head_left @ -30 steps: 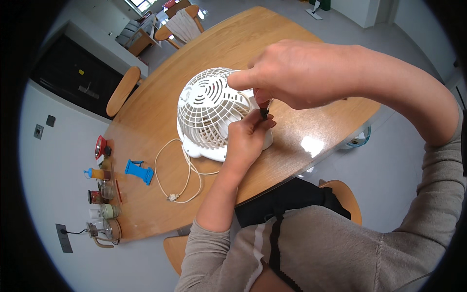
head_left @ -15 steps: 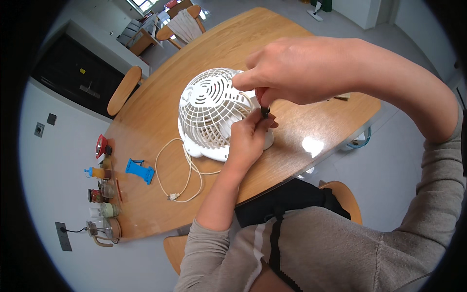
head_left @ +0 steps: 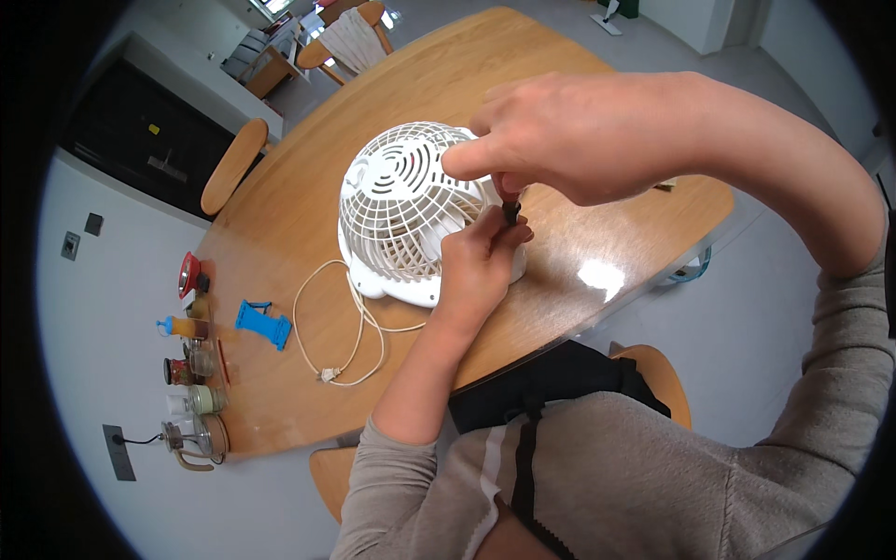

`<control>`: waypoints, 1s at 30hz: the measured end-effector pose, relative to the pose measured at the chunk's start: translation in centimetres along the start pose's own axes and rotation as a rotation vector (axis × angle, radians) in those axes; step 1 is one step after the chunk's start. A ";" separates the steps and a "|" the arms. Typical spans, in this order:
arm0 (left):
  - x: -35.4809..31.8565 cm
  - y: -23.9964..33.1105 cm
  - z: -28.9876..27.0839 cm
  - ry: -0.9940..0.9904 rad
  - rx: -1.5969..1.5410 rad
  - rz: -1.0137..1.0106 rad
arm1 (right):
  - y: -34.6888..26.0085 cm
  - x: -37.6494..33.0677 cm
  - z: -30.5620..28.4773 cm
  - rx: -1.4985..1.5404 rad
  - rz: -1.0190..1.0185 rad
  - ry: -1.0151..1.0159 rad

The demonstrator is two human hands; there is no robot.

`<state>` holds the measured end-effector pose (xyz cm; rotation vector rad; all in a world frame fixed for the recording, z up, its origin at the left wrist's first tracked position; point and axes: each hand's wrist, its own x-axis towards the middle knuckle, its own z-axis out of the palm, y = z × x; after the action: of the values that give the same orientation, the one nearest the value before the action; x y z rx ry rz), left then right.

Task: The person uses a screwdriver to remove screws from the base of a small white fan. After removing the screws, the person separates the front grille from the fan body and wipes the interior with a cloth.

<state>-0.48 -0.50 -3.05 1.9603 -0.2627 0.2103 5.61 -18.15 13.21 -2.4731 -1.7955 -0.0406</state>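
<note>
Fan (head_left: 401, 219) is lying face-down-ish on the wooden table (head_left: 280, 243), grille dome toward upper left, its white base at the near edge, and we are working at its right rim. Our right hand (head_left: 597, 140) is coming in from the right, above the fan, pinching a small dark tool (head_left: 510, 207) between thumb and fingertips; the tool's long axis is running roughly up-down, tip pointing down onto the fan's rim. Our left hand (head_left: 481, 266) is reaching up from below, fingers curled against the fan's right side just under that tool, steadying it; whether it is gripping something small there, we cannot tell. So the work spot is sitting between both hands, the right above it, the left below and touching. White cord (head_left: 350, 322) is trailing off to the lower left, with a blue clip (head_left: 263, 323) beyond it, well apart from the hands.
</note>
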 end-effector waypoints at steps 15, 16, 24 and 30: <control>-0.2 1.0 0.0 0.034 0.122 -0.005 | -1.0 -0.8 -0.1 0.118 0.155 0.183; -0.3 1.1 0.0 0.045 0.103 -0.010 | -0.8 -0.7 0.2 0.112 0.122 0.188; -0.1 1.0 -0.1 0.005 0.037 0.008 | 0.5 -0.9 1.2 0.018 -0.143 0.275; 0.1 0.0 0.0 0.037 0.029 0.004 | -1.3 -1.1 -1.1 0.141 0.184 0.232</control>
<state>-0.41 -0.45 -3.05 1.9827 -0.2404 0.2541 4.11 -18.92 14.34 -2.4092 -1.4247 -0.1747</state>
